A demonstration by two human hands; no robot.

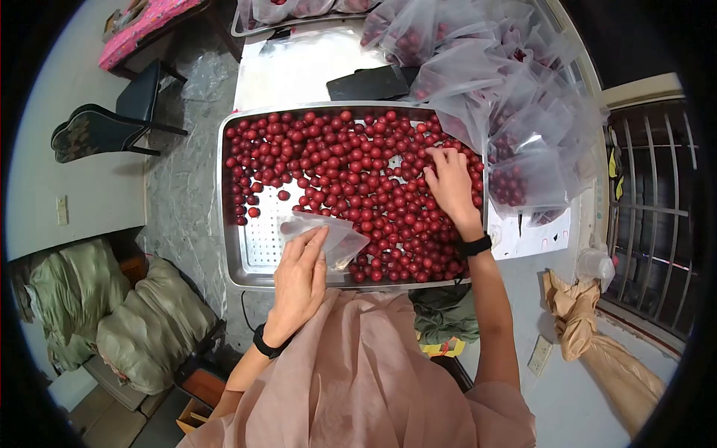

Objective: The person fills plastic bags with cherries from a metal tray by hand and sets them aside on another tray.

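A large metal tray (222, 187) with a perforated bottom holds a spread of small, round, dark red fruits (336, 153) that look like plums. At its near edge, my left hand (300, 269) pinches a clear plastic bag (340, 240), which lies over the bare patch of the tray and the nearest fruits. My right hand (452, 187) reaches palm down into the fruits on the right side. Its thumb and fingers are apart and bent over the fruits; whether one is under the fingertips is hidden. Each wrist wears a black band.
Several filled plastic bags (515, 112) of red fruit crowd the table's right and far side. A dark flat object (367, 84) lies behind the tray. Another tray (250, 30) stands farther back. Left are a chair (97, 134) and green sacks (153, 321); barred window (657, 194) right.
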